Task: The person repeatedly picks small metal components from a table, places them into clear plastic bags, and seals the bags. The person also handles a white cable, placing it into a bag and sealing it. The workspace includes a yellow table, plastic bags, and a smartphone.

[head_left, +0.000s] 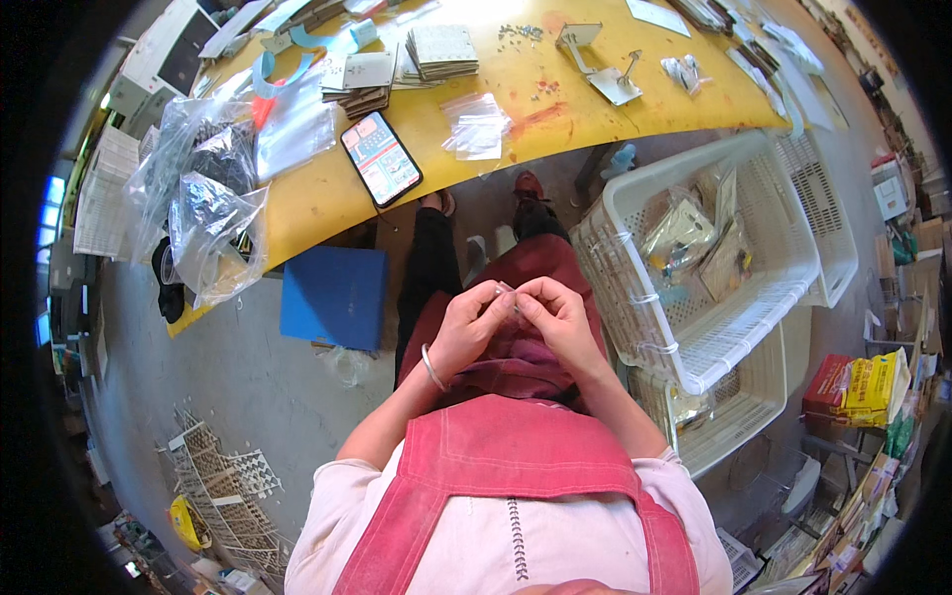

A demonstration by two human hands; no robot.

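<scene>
Above my lap, my left hand (470,323) and my right hand (555,315) meet at the fingertips. Both are closed in a pinch, thumbs against forefingers. Something tiny and pale, perhaps shiny, shows between them, too small to name. A bangle circles my left wrist. Below the hands lies the red apron (501,446) that I wear. Beyond them, at the edge of the yellow table (327,213), lie a phone (382,159) with a lit screen and a pile of small clear plastic bags (476,127).
Stacked cards (441,52), small loose parts (520,36) and a metal bracket fixture (610,84) are on the table. A large plastic bag (203,188) bulges at its left end. White plastic crates (714,342) holding bagged items stand right of my legs; a blue box (333,297) sits left.
</scene>
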